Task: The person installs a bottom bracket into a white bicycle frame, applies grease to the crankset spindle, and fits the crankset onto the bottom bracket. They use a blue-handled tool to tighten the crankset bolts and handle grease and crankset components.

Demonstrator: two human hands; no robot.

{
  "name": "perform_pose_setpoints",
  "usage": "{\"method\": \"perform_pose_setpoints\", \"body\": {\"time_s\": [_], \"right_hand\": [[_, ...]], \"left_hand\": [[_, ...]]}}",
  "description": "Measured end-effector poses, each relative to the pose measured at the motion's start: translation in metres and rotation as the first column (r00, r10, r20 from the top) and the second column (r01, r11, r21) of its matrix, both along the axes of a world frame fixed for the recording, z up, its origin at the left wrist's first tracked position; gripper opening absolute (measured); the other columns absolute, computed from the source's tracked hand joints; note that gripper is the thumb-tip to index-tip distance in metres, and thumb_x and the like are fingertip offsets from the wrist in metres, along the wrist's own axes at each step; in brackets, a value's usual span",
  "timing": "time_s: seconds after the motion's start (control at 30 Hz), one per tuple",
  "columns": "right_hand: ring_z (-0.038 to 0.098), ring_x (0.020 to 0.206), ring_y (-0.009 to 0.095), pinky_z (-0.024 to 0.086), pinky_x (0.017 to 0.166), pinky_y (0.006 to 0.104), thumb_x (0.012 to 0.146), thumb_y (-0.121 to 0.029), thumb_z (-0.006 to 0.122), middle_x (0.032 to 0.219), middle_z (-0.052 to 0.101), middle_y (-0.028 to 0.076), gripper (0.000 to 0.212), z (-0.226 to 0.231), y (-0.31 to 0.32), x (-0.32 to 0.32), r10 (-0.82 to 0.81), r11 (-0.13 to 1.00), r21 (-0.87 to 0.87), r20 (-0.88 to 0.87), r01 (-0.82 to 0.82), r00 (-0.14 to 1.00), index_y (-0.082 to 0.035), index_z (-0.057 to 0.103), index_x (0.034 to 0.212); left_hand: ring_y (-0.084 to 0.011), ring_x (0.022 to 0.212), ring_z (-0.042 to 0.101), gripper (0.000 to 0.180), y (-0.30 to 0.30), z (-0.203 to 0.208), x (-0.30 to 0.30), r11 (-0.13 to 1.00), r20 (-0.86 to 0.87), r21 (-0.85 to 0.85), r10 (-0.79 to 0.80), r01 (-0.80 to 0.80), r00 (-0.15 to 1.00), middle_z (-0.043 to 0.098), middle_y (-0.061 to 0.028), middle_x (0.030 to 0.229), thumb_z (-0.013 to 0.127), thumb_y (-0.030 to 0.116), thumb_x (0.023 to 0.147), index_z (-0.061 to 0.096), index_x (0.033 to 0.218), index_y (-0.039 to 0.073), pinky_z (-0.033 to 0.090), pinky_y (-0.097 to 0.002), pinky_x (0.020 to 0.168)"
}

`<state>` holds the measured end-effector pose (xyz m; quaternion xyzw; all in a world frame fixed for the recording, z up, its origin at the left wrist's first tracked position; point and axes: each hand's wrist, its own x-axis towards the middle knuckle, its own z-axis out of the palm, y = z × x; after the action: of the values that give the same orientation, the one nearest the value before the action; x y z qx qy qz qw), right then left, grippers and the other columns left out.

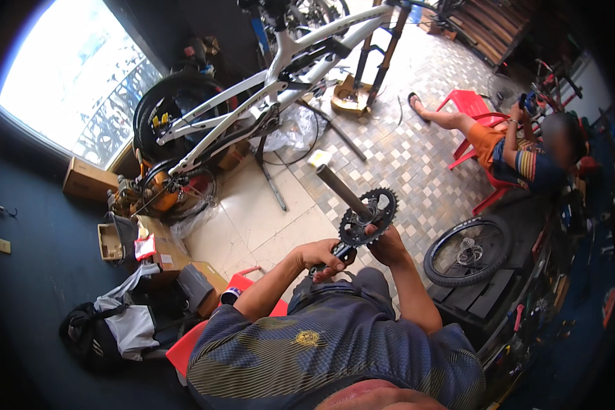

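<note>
In front of my body I hold a bicycle crankset. Its black toothed chainring [348, 229] faces up at a tilt. From its middle a long grey spindle [343, 191] sticks out toward the upper left. My left hand [323, 255] is closed around the dark crank arm [344, 255] below the ring. On the other side, my right hand [388, 246] grips the chainring's lower right edge, with some of its fingers hidden behind the ring.
A white bicycle frame [280, 72] is held up ahead on the left. Metal stand legs [331, 130] cross the tiled floor. On the right lies a wheel [451, 263] near tools. Another person [526, 147] sits on a red chair [468, 102]. Boxes [171, 253] stand left.
</note>
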<state>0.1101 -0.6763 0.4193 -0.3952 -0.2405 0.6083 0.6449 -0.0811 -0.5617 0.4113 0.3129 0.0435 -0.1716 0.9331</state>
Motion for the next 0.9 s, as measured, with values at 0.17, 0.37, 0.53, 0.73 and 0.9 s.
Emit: {"method": "perform_pose_setpoints", "body": {"time_s": [0.17, 0.37, 0.53, 0.73, 0.9], "right_hand": [[0.068, 0.095, 0.017, 0.059, 0.087, 0.0356, 0.087, -0.021, 0.082, 0.106, 0.066, 0.002, 0.053, -0.037, 0.069, 0.003, 0.028, 0.993, -0.112, -0.148, -0.045, 0.989, -0.003, 0.056, 0.128], [0.068, 0.095, 0.017, 0.058, 0.084, 0.0326, 0.083, -0.021, 0.087, 0.106, 0.068, 0.004, 0.056, -0.098, 0.183, 0.014, -0.123, 0.977, -0.165, 0.066, 0.133, 0.990, -0.006, 0.052, 0.124], [0.062, 0.079, 0.015, 0.052, 0.072, 0.0308, 0.075, -0.033, 0.091, 0.087, 0.065, 0.005, 0.053, -0.169, 0.294, 0.014, -0.135, 0.974, -0.057, 0.635, 0.220, 0.761, -0.003, 0.057, 0.102], [0.061, 0.085, 0.030, 0.050, 0.077, 0.0416, 0.070, -0.027, 0.091, 0.093, 0.061, 0.014, 0.054, -0.235, 0.372, -0.004, -0.129, 0.970, -0.042, 0.744, 0.239, 0.656, -0.001, 0.057, 0.103], [0.060, 0.088, 0.035, 0.049, 0.079, 0.0443, 0.068, -0.024, 0.092, 0.096, 0.059, 0.016, 0.056, -0.251, 0.390, -0.027, -0.128, 0.969, -0.022, 0.806, 0.245, 0.578, -0.001, 0.057, 0.104]], "left_hand": [[-0.0210, 0.063, 0.070, 0.069, 0.072, -0.054, -0.002, 0.971, -0.009, 0.237, 0.002, 0.000, 1.000, 0.068, -0.0113, 0.078, 0.084, 0.036, 0.080, 0.056, 0.126, -0.007, 0.059, -0.0320, 0.055], [-0.0350, 0.118, 0.063, 0.082, 0.194, -0.068, -0.024, 0.061, -0.167, 0.986, 0.514, 0.158, 0.842, 0.063, -0.0229, 0.131, 0.081, 0.044, 0.082, 0.049, 0.145, 0.002, 0.050, -0.0430, 0.102], [-0.0407, 0.128, 0.054, 0.061, 0.296, -0.047, -0.031, -0.268, -0.017, 0.929, 0.656, 0.254, 0.755, 0.056, -0.0251, 0.139, 0.069, 0.038, 0.092, 0.054, 0.140, 0.003, 0.043, -0.0447, 0.109], [-0.0402, 0.117, 0.062, 0.062, 0.402, -0.086, 0.000, -0.433, -0.024, 0.727, 0.760, 0.533, 0.650, 0.064, -0.0238, 0.127, 0.064, 0.042, 0.096, 0.048, 0.143, 0.005, 0.049, -0.0485, 0.102], [-0.0304, 0.070, 0.072, 0.037, 0.433, -0.172, -0.038, -0.869, 0.391, 0.167, 0.493, 0.466, 0.778, 0.073, -0.0054, 0.078, 0.054, 0.045, 0.101, 0.066, 0.089, 0.012, 0.057, -0.0484, 0.067]]}}
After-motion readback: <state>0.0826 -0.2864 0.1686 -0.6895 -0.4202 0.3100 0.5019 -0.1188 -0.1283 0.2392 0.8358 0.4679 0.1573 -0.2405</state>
